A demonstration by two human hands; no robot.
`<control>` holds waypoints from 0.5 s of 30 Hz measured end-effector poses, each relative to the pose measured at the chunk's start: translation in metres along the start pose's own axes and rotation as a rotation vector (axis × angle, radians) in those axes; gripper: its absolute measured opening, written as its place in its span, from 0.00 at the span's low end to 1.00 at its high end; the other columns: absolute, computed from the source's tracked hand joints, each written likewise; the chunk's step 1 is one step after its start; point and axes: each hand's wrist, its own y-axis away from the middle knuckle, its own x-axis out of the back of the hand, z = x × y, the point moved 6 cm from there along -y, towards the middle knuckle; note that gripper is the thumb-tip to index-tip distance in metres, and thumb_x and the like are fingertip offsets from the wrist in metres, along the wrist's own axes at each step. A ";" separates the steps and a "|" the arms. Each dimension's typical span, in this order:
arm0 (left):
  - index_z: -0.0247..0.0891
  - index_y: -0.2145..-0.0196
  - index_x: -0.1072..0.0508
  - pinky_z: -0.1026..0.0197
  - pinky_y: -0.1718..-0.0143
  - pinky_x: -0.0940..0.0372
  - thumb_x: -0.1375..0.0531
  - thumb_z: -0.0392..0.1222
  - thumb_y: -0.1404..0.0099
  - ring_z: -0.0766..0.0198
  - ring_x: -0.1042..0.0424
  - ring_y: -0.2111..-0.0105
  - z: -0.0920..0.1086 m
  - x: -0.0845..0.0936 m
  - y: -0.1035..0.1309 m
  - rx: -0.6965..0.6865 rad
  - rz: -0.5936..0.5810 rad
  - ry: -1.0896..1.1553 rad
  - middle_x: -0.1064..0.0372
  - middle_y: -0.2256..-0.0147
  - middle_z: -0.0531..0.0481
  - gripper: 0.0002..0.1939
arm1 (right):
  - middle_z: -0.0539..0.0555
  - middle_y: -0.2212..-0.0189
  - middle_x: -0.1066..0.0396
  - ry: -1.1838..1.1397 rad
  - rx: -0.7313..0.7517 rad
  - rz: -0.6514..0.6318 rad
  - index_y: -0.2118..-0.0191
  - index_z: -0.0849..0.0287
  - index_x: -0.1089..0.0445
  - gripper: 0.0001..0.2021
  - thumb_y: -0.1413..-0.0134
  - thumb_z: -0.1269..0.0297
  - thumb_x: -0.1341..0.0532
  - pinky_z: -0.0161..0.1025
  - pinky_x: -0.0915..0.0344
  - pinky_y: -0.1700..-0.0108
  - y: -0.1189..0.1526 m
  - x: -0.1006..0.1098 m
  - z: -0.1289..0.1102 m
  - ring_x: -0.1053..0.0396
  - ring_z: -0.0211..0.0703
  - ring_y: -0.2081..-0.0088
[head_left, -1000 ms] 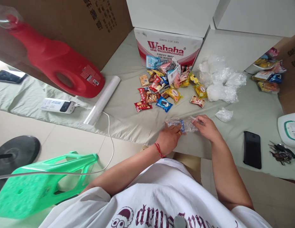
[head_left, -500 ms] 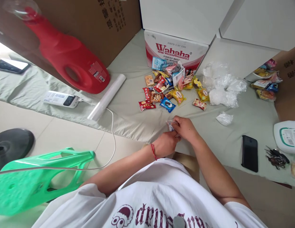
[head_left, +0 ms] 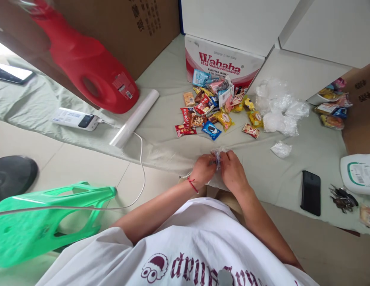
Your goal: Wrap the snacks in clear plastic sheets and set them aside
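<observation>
Both of my hands meet close to my body at the cloth's front edge. Between them is a small crumpled clear plastic bag [head_left: 218, 155] with bluish and white marks; what it contains, if anything, I cannot make out. My left hand [head_left: 203, 171], a red string at its wrist, is closed on the bag's left side. My right hand [head_left: 233, 171] grips the other side, fingers curled in. Beyond them lies a pile of wrapped snacks [head_left: 198, 120], including a blue packet [head_left: 211, 130]. Several crumpled clear plastic bundles [head_left: 276, 119] sit right of it, and a single one [head_left: 281, 149] lies nearer.
Behind the snacks stands a Wahaha carton [head_left: 223, 59]. A red jug [head_left: 95, 67], a clear roll [head_left: 135, 118] and a cabled power bank [head_left: 74, 119] are left. A phone [head_left: 311, 193], keys [head_left: 342, 198] and a white bottle [head_left: 359, 172] are right. A green stool [head_left: 32, 222] lies lower left.
My hands have moved from overlapping to side by side, the left now farther forward. More of the plastic shows between them. The view has shifted slightly.
</observation>
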 end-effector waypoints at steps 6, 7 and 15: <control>0.40 0.67 0.18 0.56 0.40 0.36 0.42 0.32 0.40 0.57 0.27 0.48 0.028 -0.013 0.009 0.172 0.015 0.513 0.22 0.55 0.47 0.12 | 0.63 0.47 0.36 -0.039 -0.013 0.150 0.34 0.56 0.35 0.24 0.31 0.55 0.42 0.48 0.30 0.53 0.033 0.003 0.029 0.35 0.56 0.48; 0.40 0.69 0.19 0.56 0.41 0.36 0.42 0.32 0.41 0.57 0.28 0.48 0.032 -0.015 0.010 0.181 0.039 0.552 0.23 0.55 0.47 0.11 | 0.64 0.46 0.37 -0.035 -0.014 0.170 0.33 0.56 0.37 0.26 0.32 0.56 0.41 0.49 0.30 0.51 0.037 0.001 0.032 0.36 0.57 0.48; 0.39 0.65 0.30 0.59 0.57 0.34 0.41 0.37 0.45 0.62 0.28 0.64 0.050 -0.025 0.002 0.169 0.156 0.893 0.25 0.66 0.51 0.08 | 0.71 0.39 0.41 0.030 -0.063 0.417 0.32 0.61 0.40 0.30 0.34 0.54 0.39 0.62 0.36 0.40 0.038 -0.005 0.042 0.42 0.64 0.39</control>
